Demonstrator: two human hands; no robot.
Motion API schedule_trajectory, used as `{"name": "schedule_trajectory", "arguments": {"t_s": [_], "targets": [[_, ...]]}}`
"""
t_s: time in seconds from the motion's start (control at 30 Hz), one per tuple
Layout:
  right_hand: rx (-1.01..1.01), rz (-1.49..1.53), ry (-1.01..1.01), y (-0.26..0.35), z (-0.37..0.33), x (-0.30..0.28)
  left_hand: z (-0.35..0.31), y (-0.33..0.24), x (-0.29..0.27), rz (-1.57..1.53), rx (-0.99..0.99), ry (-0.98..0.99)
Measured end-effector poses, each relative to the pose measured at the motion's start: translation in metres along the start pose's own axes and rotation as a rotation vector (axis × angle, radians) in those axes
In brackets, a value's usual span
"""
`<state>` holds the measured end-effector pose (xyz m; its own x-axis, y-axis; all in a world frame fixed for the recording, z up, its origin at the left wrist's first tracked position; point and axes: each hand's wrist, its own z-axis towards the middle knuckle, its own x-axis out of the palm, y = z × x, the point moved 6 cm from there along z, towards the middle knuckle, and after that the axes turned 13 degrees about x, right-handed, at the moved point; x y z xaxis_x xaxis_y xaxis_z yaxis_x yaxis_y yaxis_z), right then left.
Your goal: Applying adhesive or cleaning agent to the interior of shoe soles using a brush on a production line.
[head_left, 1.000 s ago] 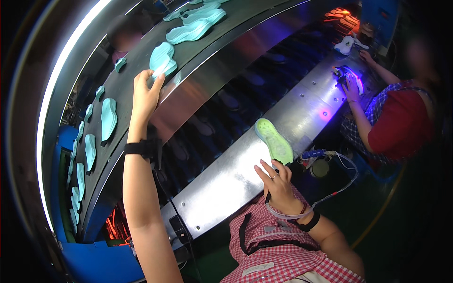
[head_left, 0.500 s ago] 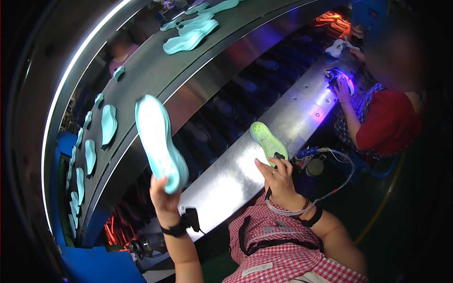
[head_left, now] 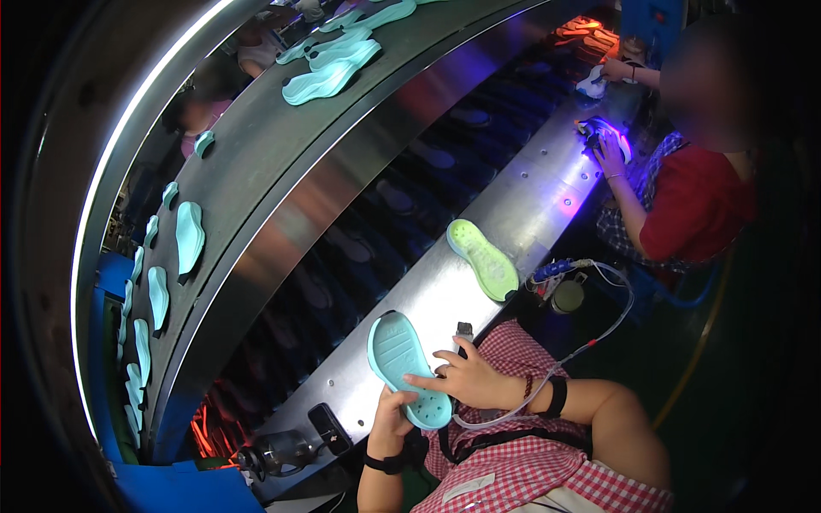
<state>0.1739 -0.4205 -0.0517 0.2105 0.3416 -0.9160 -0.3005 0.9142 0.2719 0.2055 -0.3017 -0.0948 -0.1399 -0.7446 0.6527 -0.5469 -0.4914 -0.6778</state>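
Observation:
My left hand (head_left: pixel 392 421) grips a light blue shoe sole (head_left: pixel 402 363) by its lower end, thumb on top, tilted over the bench's near edge. Its recessed inner side faces up, with grooves and small holes. Over this sole's right edge, my right hand (head_left: pixel 481 378) reaches in with one finger stretched onto the inner surface. Between its other fingers is a small brush-like tool with a dark tip (head_left: pixel 463 330), and a clear tube runs to that hand. Farther up the metal bench lies a yellow-green sole (head_left: pixel 484 261), untouched, with a black tab at its near end.
A curved dark conveyor belt (head_left: pixel 248 162) at the left carries several light blue soles (head_left: pixel 190 237). The metal bench (head_left: pixel 522 205) runs diagonally; a blue tube connector (head_left: pixel 552 270) sits beyond its near edge. At right, a co-worker in red (head_left: pixel 697 201) handles a shoe (head_left: pixel 603 141) under purple light.
My left hand brought the blue sole from beside the belt to the bench's near edge, turning its inner side up. My right hand left the yellow-green sole and moved down-left to the blue one.

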Motion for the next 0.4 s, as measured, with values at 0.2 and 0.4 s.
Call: {"name": "schedule_trajectory", "arguments": {"t_s": [0.2, 0.4], "targets": [[0.049, -0.019, 0.072, 0.0, 0.002, 0.006, -0.001, 0.007, -0.009, -0.044, -0.004, -0.054], [0.1, -0.011, 0.091, -0.007, 0.008, 0.011, 0.003, 0.005, -0.007, -0.042, 0.038, -0.045]]}}
